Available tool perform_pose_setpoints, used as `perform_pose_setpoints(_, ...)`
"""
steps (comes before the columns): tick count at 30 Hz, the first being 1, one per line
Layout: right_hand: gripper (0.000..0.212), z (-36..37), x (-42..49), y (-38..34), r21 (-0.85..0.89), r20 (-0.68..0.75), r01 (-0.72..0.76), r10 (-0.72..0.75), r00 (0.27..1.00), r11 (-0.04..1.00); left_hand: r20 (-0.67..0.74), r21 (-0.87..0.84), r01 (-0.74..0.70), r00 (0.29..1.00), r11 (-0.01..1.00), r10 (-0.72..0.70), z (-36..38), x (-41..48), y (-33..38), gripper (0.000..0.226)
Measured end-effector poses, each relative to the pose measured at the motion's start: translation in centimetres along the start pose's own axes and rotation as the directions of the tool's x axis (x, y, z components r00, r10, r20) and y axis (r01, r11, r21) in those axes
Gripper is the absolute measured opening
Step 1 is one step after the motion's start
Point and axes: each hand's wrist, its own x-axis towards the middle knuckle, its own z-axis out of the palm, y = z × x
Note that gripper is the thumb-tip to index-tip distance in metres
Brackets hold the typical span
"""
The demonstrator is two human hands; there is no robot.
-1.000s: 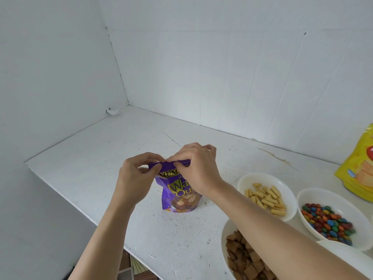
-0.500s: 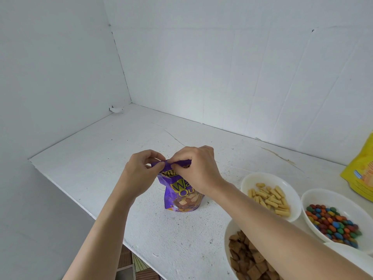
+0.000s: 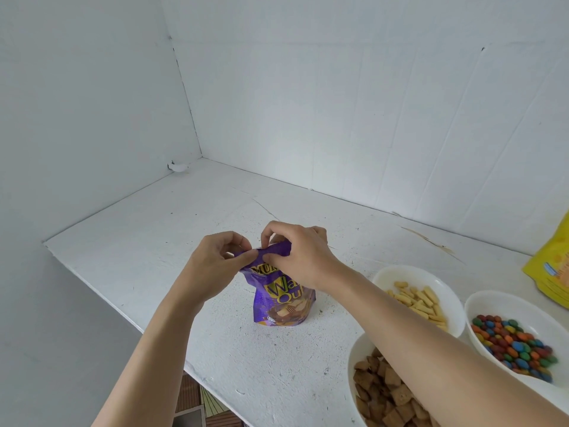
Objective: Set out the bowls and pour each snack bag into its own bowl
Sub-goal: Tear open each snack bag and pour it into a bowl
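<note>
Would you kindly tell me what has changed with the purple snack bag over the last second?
The left hand and right hand still pinch the top of the purple foil snack bag, but its flat top strip is now crumpled between them, and the right fingers have arched up over it. Any tear is not visible. The bag stays upright; the three filled white bowls are unmoved.

Looked like a plain home snack corner, sparsely fitted. Was closed in by bare white panelled walls (image 3: 338, 103) meeting at a corner. Held a scuffed white-painted bench (image 3: 138, 248) set with white oval bowls of snacks (image 3: 400, 268), above a brown patterned floor (image 3: 191, 396).
</note>
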Motion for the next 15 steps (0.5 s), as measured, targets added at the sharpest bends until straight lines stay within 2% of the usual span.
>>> perform_pose_setpoints(4, 0.011, -0.2, 0.0, -0.4, -0.025, 0.042, -0.023, 0.024, 0.999, 0.999, 0.013, -0.007, -0.033, 0.999, 0.999, 0.033, -0.4, -0.2, 0.0, 0.013)
perform_pose_setpoints(7, 0.014, -0.1, 0.0, -0.7, -0.05, 0.079, -0.024, 0.028, 0.996, 0.998, 0.051, -0.026, -0.004, 0.999, 1.0, 0.005, -0.5, -0.1, 0.0, 0.013)
perform_pose_setpoints(11, 0.016, 0.4, -0.3, -0.7, -0.022, 0.049, -0.01, 0.011, 0.999, 1.0, 0.117, -0.037, 0.043, 0.992, 0.998, -0.038, -0.8, -0.2, 0.0, 0.016)
perform_pose_setpoints(15, 0.008, 0.4, -0.6, -0.7, -0.038, 0.042, 0.024, -0.023, 0.999, 0.999, 0.148, -0.053, 0.027, 0.989, 0.998, -0.019, -1.2, -0.5, -0.3, 0.022)
